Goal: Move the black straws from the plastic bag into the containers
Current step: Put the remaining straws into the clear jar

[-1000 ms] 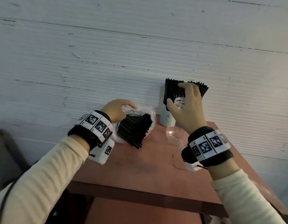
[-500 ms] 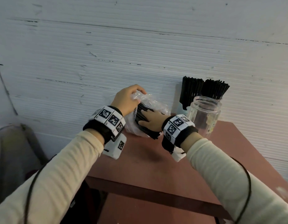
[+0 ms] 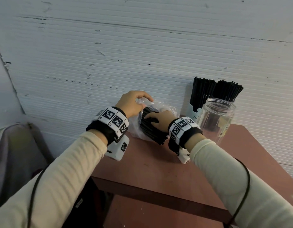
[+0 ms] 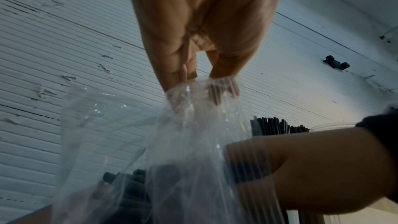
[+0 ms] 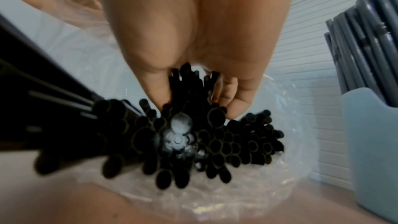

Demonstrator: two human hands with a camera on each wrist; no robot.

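A clear plastic bag [image 3: 139, 129] full of black straws [image 3: 152, 130] lies on the red-brown table [image 3: 159, 165] by the wall. My left hand [image 3: 134, 104] pinches the bag's upper edge [image 4: 193, 91] and holds it up. My right hand [image 3: 157, 120] reaches into the bag's mouth, thumb and fingers [image 5: 234, 98] closed round a bunch of straws [image 5: 189, 125]. An empty clear jar [image 3: 216, 119] stands to the right. Behind it a pale blue holder [image 3: 194, 115] stands packed with black straws [image 3: 214, 91].
A white ribbed wall [image 3: 142, 55] runs right behind the table. A grey bag or chair [image 3: 14, 153] sits on the floor at the left. The table's front edge [image 3: 159, 193] is near me, with bare surface in front of the bag.
My right hand left the clear jar standing and moved left into the bag, where it now grips straws. My left hand lifted the bag's edge a little. The head view shifted left.
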